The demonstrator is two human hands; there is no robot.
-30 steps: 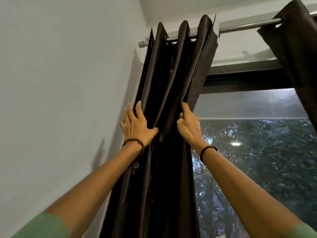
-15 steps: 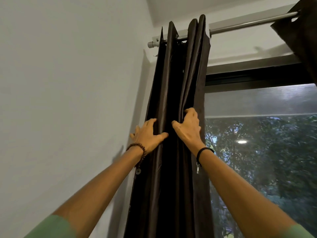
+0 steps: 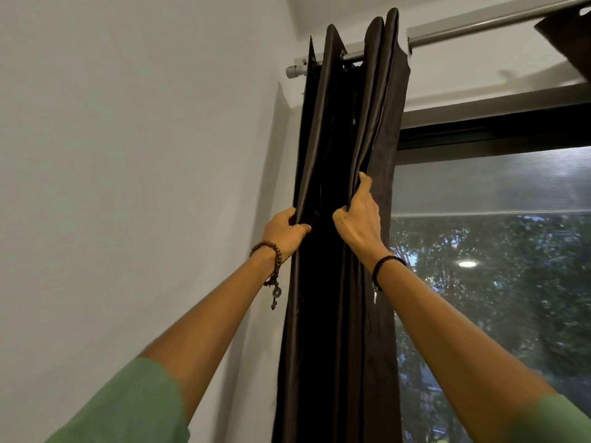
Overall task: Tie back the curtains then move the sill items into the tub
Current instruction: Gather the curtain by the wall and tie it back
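The dark brown left curtain (image 3: pixel 348 123) hangs bunched in tight folds from a grey rod (image 3: pixel 479 25), close to the white wall. My left hand (image 3: pixel 283 233) pinches its left-hand folds at about mid height. My right hand (image 3: pixel 359 219) grips the right-hand folds a little higher, fingers curled into the cloth. A corner of the second dark curtain (image 3: pixel 572 36) shows at the top right. The sill, its items and the tub are out of view.
A white wall (image 3: pixel 128 187) fills the left side. The black-framed window (image 3: pixel 495 123) with a half-lowered mesh blind (image 3: pixel 495 180) lies to the right, trees and a reflected ceiling light behind the glass.
The curtain folds have been squeezed closer together toward the wall. Both hands went from lying flat on the cloth to gripping folds, and the view shifted left.
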